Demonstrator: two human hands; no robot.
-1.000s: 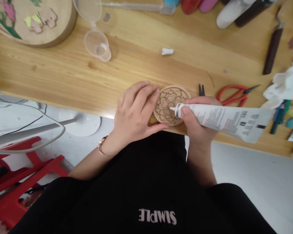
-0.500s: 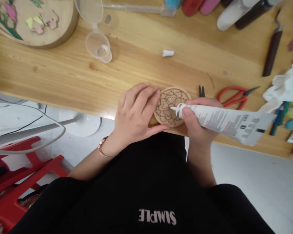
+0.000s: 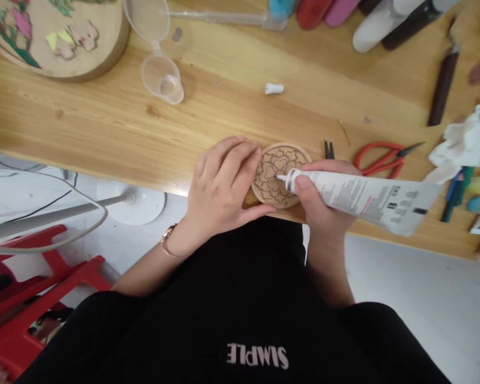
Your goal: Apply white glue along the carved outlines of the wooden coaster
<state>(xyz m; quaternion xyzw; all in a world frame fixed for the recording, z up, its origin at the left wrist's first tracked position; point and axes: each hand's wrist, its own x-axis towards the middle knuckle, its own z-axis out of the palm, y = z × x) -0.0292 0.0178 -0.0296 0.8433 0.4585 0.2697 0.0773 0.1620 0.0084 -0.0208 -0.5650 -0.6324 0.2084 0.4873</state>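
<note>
Carved wooden disc [image 3: 279,164]: one, round, raised rim, petal pattern; lying flat at the near edge of the worktop [image 3: 104,114].
Left hand [image 3: 222,184]: grip wide, thumb and forefinger set apart, touching the disc's left side.
Right hand [image 3: 324,210]: grip closed around a white tube [image 3: 368,198], printed, flat end to the right.
Nozzle [image 3: 281,177]: white, narrow, over the middle of the disc; whether it touches cannot be told.
Two-pronged tool [image 3: 329,150]: dark tips only, the remainder hidden; just beyond the right hand.
Pliers [image 3: 380,160]: red handles, dark nose pointing right; near the tube.
White cap [image 3: 274,88]: one, small, lying on its side, beyond the disc.
Plastic cup [image 3: 162,77]: clear, hinged lid open.
Painted round board [image 3: 98,58]: thick wood, floral motif; far left corner, beside the cup.
Bracelet [image 3: 166,240]: one, on the left wrist.
</note>
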